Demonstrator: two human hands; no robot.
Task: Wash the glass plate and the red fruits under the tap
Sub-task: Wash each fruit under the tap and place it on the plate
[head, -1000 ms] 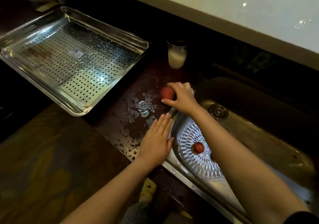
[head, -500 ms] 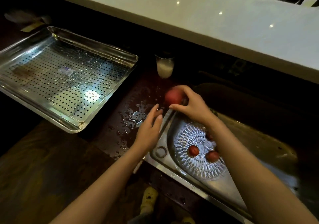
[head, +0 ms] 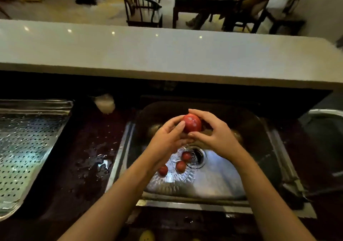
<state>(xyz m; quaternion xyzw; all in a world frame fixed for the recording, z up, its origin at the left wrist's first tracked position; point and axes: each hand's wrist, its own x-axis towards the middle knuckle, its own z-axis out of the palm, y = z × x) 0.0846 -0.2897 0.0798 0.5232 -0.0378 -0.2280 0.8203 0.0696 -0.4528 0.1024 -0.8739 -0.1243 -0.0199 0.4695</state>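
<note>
Over the middle of the steel sink (head: 219, 183), both hands hold one large red fruit (head: 192, 123). My right hand (head: 213, 134) grips it with thumb below and fingers curled over the top. My left hand (head: 167, 138) cups it from the left, thumb against its side. Below them a patterned glass plate (head: 176, 179) lies in the sink bottom by the drain (head: 197, 155). Three small red fruits (head: 181, 166) sit on the plate. No tap or running water shows.
A perforated steel tray (head: 27, 144) lies on the dark wet counter (head: 89, 159) to the left. A glass of whitish liquid (head: 104, 104) stands behind the counter's wet patch. A pale raised countertop (head: 167, 55) runs across behind the sink, with chairs beyond.
My right hand carried the large red fruit from the counter's edge to above the sink. My left hand left the counter and joined it on the fruit. The camera tilted up.
</note>
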